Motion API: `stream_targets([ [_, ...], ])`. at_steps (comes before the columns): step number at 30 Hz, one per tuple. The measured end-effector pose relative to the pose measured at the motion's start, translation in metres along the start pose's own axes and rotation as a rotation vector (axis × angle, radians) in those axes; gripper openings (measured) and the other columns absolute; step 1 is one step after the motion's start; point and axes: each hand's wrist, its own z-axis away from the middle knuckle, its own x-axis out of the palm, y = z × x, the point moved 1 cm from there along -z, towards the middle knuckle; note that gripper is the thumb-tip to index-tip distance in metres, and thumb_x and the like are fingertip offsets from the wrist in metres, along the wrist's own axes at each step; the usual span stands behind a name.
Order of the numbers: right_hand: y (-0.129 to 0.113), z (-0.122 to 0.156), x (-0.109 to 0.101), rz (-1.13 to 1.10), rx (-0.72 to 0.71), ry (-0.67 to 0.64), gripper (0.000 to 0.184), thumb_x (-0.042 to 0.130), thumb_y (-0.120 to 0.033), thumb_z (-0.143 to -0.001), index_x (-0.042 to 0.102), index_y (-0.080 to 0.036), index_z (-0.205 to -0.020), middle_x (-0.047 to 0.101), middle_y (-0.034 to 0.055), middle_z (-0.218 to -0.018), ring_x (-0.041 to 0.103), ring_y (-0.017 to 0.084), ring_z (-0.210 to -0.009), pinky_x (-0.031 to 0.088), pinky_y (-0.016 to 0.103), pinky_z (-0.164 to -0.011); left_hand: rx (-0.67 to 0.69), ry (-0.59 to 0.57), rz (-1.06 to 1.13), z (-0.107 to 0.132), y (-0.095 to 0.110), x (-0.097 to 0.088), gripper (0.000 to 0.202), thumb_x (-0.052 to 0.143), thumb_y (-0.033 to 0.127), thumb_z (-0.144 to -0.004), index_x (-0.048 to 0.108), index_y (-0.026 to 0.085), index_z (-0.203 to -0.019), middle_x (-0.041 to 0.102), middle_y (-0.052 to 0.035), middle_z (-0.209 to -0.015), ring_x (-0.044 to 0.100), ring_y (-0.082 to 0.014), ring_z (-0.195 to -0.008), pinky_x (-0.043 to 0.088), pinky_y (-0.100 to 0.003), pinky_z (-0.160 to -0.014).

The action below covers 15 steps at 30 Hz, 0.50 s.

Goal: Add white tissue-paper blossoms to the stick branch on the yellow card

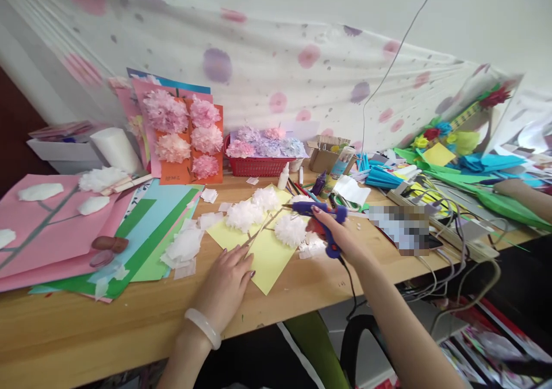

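Note:
On the desk lies a yellow sheet of paper (269,268) with brown branch lines and several white tissue-paper flowers (244,215) on it. My left hand (230,274) rests flat on the sheet's lower left edge, fingers stretched out. Wrapped round a blue hot glue gun (334,239) is my right hand (334,228); the gun's nozzle points left, close above a branch line between the flowers. Its black cord hangs over the desk's front edge. Left of the sheet sits a pile of white tissue squares (183,245).
Pink paper (64,228) and green sheets lie at left. A red basket (259,166) of paper flowers stands behind, beside a white glue bottle (283,176). Cables and a power strip (452,233) crowd the right. Another person's hand (511,187) is at the far right.

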Motion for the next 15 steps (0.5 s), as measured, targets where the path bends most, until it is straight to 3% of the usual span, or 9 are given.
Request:
stream_targets([
  [2, 0.016, 0.01, -0.034, 0.057, 0.119, 0.182, 0.05, 0.056, -0.067, -0.077, 0.07, -0.018, -0.078, 0.063, 0.0043, -0.058, 0.05, 0.014, -0.044, 0.037, 0.025, -0.038, 0.014, 0.017, 0.014, 0.0, 0.001, 0.0, 0.033, 0.046, 0.019, -0.09, 0.069, 0.019, -0.114, 0.064, -0.0109, -0.129, 0.056, -0.0284, -0.123, 0.038, -0.052, -0.111],
  [4, 0.036, 0.017, -0.068, 0.159, 0.218, 0.358, 0.053, 0.055, -0.068, -0.077, 0.068, -0.018, -0.07, 0.059, 0.0039, -0.054, 0.047, 0.014, -0.042, 0.035, 0.026, -0.037, 0.036, 0.027, 0.026, 0.0, 0.002, 0.001, 0.034, 0.043, 0.017, -0.09, 0.071, 0.02, -0.109, 0.067, -0.0089, -0.124, 0.06, -0.0276, -0.117, 0.04, -0.052, -0.11],
  [7, 0.065, 0.019, -0.104, 0.266, 0.264, 0.494, 0.057, 0.051, -0.069, -0.077, 0.067, -0.016, -0.065, 0.064, 0.008, -0.063, 0.051, 0.015, -0.045, 0.037, 0.027, -0.04, 0.03, 0.056, 0.044, -0.001, 0.006, 0.003, 0.033, 0.041, 0.017, -0.089, 0.072, 0.023, -0.099, 0.07, -0.0064, -0.117, 0.062, -0.0265, -0.111, 0.046, -0.048, -0.103],
  [11, 0.091, 0.011, -0.112, 0.391, 0.274, 0.432, 0.058, 0.047, -0.07, -0.078, 0.07, -0.017, -0.074, 0.069, 0.009, -0.07, 0.06, 0.02, -0.058, 0.043, 0.029, -0.053, -0.103, 0.07, 0.027, -0.009, 0.021, 0.002, 0.022, 0.044, 0.022, -0.089, 0.066, 0.024, -0.088, 0.072, -0.0055, -0.101, 0.066, -0.0242, -0.094, 0.053, -0.038, -0.083],
  [15, 0.089, 0.007, -0.1, 0.521, 0.343, 0.307, 0.062, 0.038, -0.072, -0.082, 0.069, -0.019, -0.069, 0.067, 0.0093, -0.065, 0.064, 0.027, -0.07, 0.044, 0.032, -0.064, -0.331, 0.031, -0.105, -0.017, 0.041, -0.004, 0.013, 0.045, 0.024, -0.09, 0.058, 0.019, -0.093, 0.065, -0.0077, -0.1, 0.066, -0.0229, -0.089, 0.049, -0.032, -0.071],
])
